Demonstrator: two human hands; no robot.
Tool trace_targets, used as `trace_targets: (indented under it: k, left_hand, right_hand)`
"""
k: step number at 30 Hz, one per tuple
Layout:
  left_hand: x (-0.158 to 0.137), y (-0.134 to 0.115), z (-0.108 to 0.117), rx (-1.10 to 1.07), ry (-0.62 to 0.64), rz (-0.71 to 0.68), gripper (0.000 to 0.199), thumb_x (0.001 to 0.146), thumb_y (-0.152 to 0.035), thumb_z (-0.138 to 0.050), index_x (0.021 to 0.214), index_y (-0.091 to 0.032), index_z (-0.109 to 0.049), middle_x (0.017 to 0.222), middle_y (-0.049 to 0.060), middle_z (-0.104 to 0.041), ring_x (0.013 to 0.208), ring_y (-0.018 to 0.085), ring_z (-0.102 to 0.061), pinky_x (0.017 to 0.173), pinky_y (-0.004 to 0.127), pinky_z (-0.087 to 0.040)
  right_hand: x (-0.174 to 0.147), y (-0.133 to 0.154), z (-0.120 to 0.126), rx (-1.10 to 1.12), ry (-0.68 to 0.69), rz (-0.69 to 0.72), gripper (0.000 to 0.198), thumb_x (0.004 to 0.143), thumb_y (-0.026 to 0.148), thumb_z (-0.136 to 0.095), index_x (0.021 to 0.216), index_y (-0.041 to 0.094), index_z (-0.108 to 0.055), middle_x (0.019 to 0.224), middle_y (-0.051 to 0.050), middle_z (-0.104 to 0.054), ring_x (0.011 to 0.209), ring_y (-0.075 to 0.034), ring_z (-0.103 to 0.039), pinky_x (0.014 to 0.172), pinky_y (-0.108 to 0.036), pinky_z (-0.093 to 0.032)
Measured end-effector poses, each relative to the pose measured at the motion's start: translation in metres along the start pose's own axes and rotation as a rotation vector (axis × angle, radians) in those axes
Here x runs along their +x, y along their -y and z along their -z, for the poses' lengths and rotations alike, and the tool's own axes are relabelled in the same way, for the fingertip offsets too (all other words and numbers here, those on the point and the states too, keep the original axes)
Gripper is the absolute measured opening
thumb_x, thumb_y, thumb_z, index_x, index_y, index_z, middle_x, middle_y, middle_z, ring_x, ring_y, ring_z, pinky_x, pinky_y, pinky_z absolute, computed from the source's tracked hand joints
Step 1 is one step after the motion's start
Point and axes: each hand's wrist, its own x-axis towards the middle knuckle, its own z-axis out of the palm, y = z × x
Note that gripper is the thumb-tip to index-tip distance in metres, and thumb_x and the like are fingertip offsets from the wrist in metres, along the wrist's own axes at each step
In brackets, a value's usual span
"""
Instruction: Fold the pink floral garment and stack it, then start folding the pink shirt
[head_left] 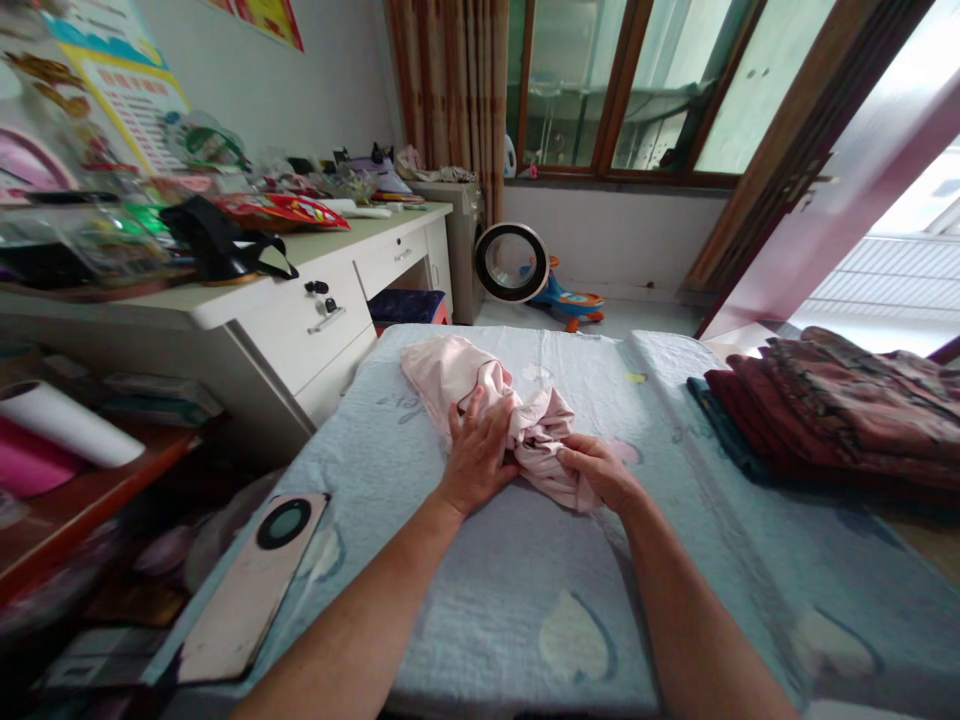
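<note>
A pale pink piece of clothing (457, 365) lies crumpled on the light blue cloth (405, 470) patterned with hearts. My left hand (480, 450) rests on its middle with the fingers spread over the fabric. At the garment's right end, my right hand (600, 468) pinches a bunched fold between thumb and fingers. The fabric is twisted between the two hands, so its shape and exact kind cannot be made out.
A phone (259, 580) lies face down at the left edge of the cloth. Folded clothes (847, 400) are stacked on the right. Beyond stand a cluttered white desk (300, 320), a washing machine (469, 260) with its round door open, and a blue ride-on toy (566, 297).
</note>
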Motion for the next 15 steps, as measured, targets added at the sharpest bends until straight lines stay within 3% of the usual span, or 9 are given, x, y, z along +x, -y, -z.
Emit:
trace_targets:
  k: [3, 6, 8, 11, 15]
  left_hand:
    - [0.003, -0.003, -0.003, -0.046, 0.123, -0.001, 0.079, 0.088, -0.057, -0.058, 0.155, -0.025, -0.032, 0.149, 0.014, -0.051, 0.147, 0.038, -0.029, 0.117, 0.066, 0.0]
    - [0.006, -0.003, -0.003, -0.147, 0.157, 0.037, 0.055, 0.095, -0.042, -0.053, 0.146, -0.024, -0.047, 0.14, 0.011, -0.06, 0.136, 0.031, -0.046, 0.117, 0.057, -0.022]
    - [0.007, -0.002, -0.001, -0.249, 0.132, 0.065, 0.048, 0.096, -0.037, -0.049, 0.141, -0.021, -0.053, 0.136, 0.011, -0.062, 0.13, 0.027, -0.052, 0.112, 0.046, -0.037]
    - [0.008, 0.0, 0.002, -0.369, 0.064, 0.145, 0.041, 0.097, -0.035, -0.046, 0.133, -0.021, -0.059, 0.128, 0.01, -0.067, 0.12, 0.023, -0.061, 0.103, 0.037, -0.046]
    - [0.009, 0.001, 0.006, -0.508, -0.048, 0.415, 0.033, 0.094, -0.033, -0.051, 0.121, -0.024, -0.067, 0.112, 0.006, -0.074, 0.105, 0.022, -0.068, 0.093, 0.034, -0.051]
  right_hand:
    - [0.0, 0.001, -0.002, -0.036, 0.017, 0.031, 0.037, 0.07, 0.05, -0.079, 0.085, 0.017, -0.075, 0.075, -0.002, -0.068, 0.065, -0.013, -0.054, 0.058, -0.024, -0.041]
    - [-0.001, 0.001, -0.002, -0.032, 0.025, 0.02, 0.041, 0.071, 0.051, -0.078, 0.095, 0.018, -0.076, 0.084, -0.003, -0.071, 0.073, -0.016, -0.06, 0.066, -0.026, -0.046]
    - [-0.001, 0.001, -0.001, 0.0, -0.019, 0.01, 0.046, 0.069, 0.051, -0.081, 0.102, 0.019, -0.075, 0.092, -0.004, -0.073, 0.08, -0.018, -0.063, 0.071, -0.028, -0.048]
    - [0.002, -0.003, 0.007, 0.068, -0.149, 0.06, 0.045, 0.07, 0.053, -0.079, 0.103, 0.022, -0.075, 0.1, -0.005, -0.073, 0.086, -0.021, -0.065, 0.074, -0.031, -0.051]
    - [0.008, -0.012, 0.025, -0.029, -0.36, 0.211, 0.032, 0.077, 0.045, -0.065, 0.099, 0.024, -0.074, 0.107, -0.007, -0.072, 0.102, -0.025, -0.064, 0.086, -0.038, -0.051]
